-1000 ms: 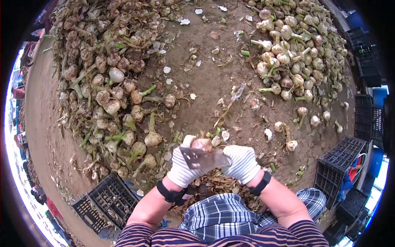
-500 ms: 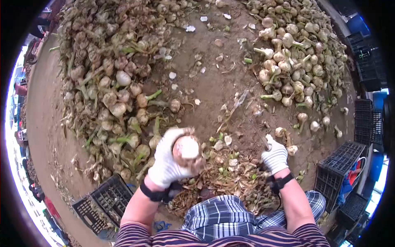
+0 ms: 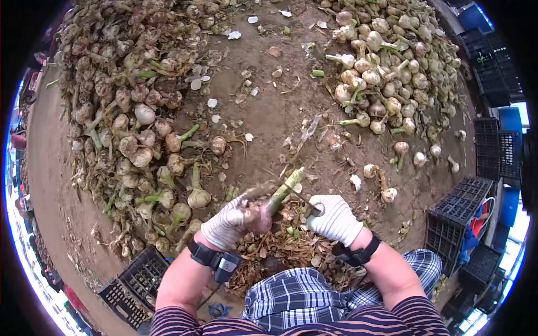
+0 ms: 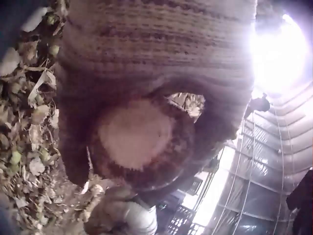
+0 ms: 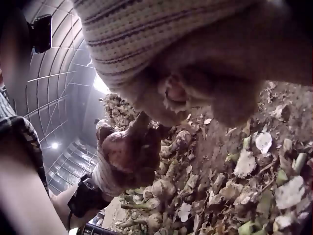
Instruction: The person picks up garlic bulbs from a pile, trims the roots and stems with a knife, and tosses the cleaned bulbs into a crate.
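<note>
My gloved left hand [image 3: 227, 223] grips a garlic bulb [image 3: 259, 219] whose green stem [image 3: 278, 196] points up and away to the right. In the left wrist view the bulb's flat, pale trimmed base [image 4: 134, 134] faces the camera, with the glove's fingers around it. My gloved right hand [image 3: 334, 218] holds a knife [image 3: 301, 197], its thin blade seen edge-on and crossing the stem well above the bulb. A bare fingertip [image 5: 176, 92] pokes through the right glove. The right wrist view shows the left hand and the bulb [image 5: 122, 152] close by.
Untrimmed garlic [image 3: 129, 145] is heaped at the left, and another garlic pile [image 3: 386, 73] lies at the right. Dry skins and cuttings [image 3: 297, 252] cover the ground below the hands. Black crates stand at the right [image 3: 459, 210] and lower left [image 3: 143, 274].
The hands were together with the blade at the bulb, then parted, showing its pale cut base. Now the bulb is turned stem-outward and the right hand has come back leftward with the knife.
</note>
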